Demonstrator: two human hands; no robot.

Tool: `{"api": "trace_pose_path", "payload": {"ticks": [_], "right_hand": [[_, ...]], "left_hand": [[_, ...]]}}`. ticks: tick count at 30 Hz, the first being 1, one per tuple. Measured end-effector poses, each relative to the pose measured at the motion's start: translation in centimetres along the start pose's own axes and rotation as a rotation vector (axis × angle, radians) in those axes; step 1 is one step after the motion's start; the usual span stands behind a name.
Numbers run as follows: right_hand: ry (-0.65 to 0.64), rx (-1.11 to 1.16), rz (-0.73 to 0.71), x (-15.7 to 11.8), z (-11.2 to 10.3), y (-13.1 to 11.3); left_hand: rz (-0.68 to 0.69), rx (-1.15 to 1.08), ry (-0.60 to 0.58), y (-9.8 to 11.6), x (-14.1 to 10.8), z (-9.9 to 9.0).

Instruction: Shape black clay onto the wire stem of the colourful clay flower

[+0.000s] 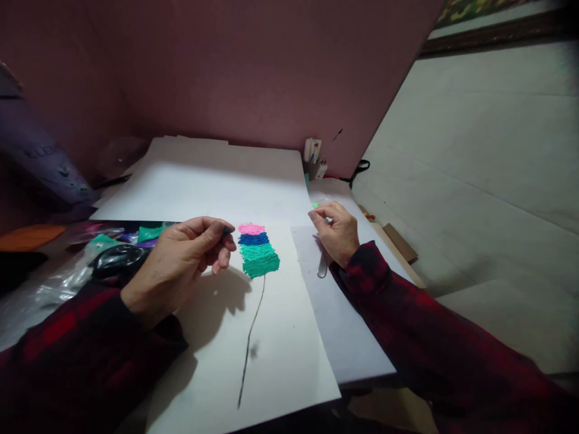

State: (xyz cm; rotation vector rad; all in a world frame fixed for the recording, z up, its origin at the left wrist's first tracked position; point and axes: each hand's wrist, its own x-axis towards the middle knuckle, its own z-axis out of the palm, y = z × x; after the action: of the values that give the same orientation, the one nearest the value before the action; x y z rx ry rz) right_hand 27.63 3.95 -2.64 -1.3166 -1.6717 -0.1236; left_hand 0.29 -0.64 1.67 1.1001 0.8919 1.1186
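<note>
A white sheet (pixel 284 337) bears a textured patch (pixel 260 253) banded pink, dark blue, turquoise and green, with a thin dark line (pixel 248 349) running down from it. Just left of the patch, my left hand (pixel 194 247) pinches a small dark piece (pixel 227 230) between thumb and forefinger. My right hand (pixel 335 232) is closed to the right of the sheet, thumb near the forefinger; what it holds, if anything, cannot be made out. A clear-handled tool (pixel 322 265) lies beside and partly under the right hand.
Plastic bags (pixel 54 289) and a black packet (pixel 118 258) lie at the left. Behind the hands are large white sheets (pixel 217 181). A white holder with pens (pixel 312 149) stands by the pink wall. Cardboard (pixel 400 242) is at the right, and a purple box (pixel 40 144) at the far left.
</note>
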Motion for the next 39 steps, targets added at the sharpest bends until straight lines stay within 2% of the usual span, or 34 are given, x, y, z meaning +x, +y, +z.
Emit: {"api": "trace_pose_path", "payload": {"ticks": [12, 27, 35, 39], "right_hand": [[-0.012, 0.009, -0.003, -0.05, 0.03, 0.06], [-0.033, 0.019, -0.011, -0.09, 0.04, 0.04], [-0.037, 0.027, -0.018, -0.04, 0.01, 0.01], [-0.042, 0.030, -0.016, -0.03, -0.01, -0.04]], "left_hand": [[-0.048, 0.014, 0.030, -0.07, -0.18, 0.40], [-0.045, -0.027, -0.017, 0.11, -0.45, 0.47], [-0.029, -0.046, 0.092, 0.07, -0.09, 0.31], [-0.033, -0.017, 0.096, 0.15, -0.05, 0.12]]}}
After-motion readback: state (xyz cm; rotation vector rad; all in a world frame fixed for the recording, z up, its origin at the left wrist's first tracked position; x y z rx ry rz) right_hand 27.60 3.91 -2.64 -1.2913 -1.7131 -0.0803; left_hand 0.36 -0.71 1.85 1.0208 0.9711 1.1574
